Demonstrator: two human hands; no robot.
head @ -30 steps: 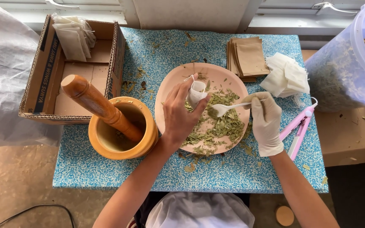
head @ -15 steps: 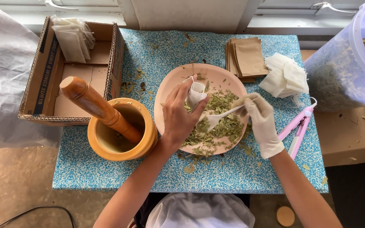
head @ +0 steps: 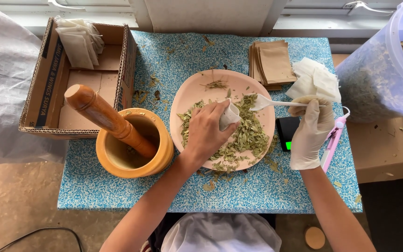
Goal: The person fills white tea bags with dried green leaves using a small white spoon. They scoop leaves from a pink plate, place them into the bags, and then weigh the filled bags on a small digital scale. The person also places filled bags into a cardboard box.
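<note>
Right hand [head: 309,133] has drawn the spoon [head: 276,103] rightward — sachet [head: 229,116] still pinched.

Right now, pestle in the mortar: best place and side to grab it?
Grip the pestle on its bare upper shaft, just below the rounded knob. It leans up and to the left out of the mortar, its lower end inside the bowl, so come from above left, fingers wrapped across the shaft. Probably easiest for the left hand.

I see a pink round plate [head: 197,93] of green dried leaves [head: 248,135], an ochre wooden mortar [head: 164,154], and a blue speckled desk [head: 173,60].
</note>
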